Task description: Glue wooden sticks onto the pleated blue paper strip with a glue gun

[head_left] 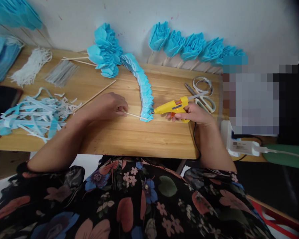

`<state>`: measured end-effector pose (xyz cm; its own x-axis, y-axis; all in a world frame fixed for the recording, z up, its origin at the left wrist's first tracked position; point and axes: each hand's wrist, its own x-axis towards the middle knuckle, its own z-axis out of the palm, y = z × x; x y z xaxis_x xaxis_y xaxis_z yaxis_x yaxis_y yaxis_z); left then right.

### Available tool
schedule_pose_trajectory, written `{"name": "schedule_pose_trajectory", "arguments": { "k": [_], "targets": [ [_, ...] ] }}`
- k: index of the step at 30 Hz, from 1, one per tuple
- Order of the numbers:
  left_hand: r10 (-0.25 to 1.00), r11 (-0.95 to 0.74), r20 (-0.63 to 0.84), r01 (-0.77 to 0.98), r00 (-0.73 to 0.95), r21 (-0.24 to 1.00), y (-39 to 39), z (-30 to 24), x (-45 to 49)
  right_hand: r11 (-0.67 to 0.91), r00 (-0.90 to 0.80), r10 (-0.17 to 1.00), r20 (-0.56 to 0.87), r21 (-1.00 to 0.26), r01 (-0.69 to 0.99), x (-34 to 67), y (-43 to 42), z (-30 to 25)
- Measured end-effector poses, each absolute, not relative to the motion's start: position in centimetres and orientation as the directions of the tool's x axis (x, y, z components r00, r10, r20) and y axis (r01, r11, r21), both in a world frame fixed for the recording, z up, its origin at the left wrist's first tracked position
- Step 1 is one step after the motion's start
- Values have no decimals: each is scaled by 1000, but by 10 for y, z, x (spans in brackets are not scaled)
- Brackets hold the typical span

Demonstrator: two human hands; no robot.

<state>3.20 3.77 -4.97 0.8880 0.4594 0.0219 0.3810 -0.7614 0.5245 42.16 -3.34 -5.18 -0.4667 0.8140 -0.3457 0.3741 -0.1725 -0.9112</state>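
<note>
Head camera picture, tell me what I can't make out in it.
In the head view:
Thin stick: its left end is hidden in the left hand.
Yellow glue gun: the right hand covers part of its handle; its label is too small to read.
Blue flowers at upper left: cut off by the picture's edges.
Pixelated patch at right: blurring masks its contents.

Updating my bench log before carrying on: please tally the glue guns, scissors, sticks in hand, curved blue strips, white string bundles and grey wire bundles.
Glue gun: 1, in the right hand
Scissors: 1
Stick: 1, in the left hand
Curved blue strip: 1
White string bundle: 1
Grey wire bundle: 1
Total: 6
</note>
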Motion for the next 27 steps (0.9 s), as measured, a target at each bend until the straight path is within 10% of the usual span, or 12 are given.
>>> {"name": "schedule_pose_trajectory", "arguments": {
  "k": [27],
  "targets": [
    [458,-766,40,372,888,524,40,-56,33,-151,-467,819,-333,-911,384,417,-34,-49]
  ]
}}
